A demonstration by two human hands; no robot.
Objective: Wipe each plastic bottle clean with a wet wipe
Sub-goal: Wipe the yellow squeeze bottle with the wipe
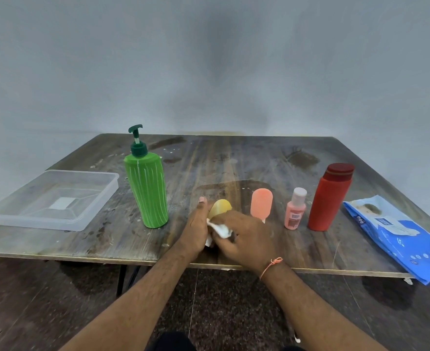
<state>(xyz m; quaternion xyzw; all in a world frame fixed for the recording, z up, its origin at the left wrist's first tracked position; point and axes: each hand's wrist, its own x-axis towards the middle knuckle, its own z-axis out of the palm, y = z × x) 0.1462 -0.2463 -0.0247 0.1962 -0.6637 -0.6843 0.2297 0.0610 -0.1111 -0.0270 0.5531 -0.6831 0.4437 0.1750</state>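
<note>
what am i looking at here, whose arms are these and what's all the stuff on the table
There is no machine here. The one picture comes from a camera worn on a person's head, looking down at their own arms. The left hand holds a yellow bottle, while the right hand rubs it with a white wet wipe. On the wooden table stand a green pump bottle, a peach bottle, a small pink bottle and a red bottle. A clear tray lies left, a blue wipes pack right.

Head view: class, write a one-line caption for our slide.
Left hand holds a yellow bottle while the right hand rubs it with a wet wipe.
</note>
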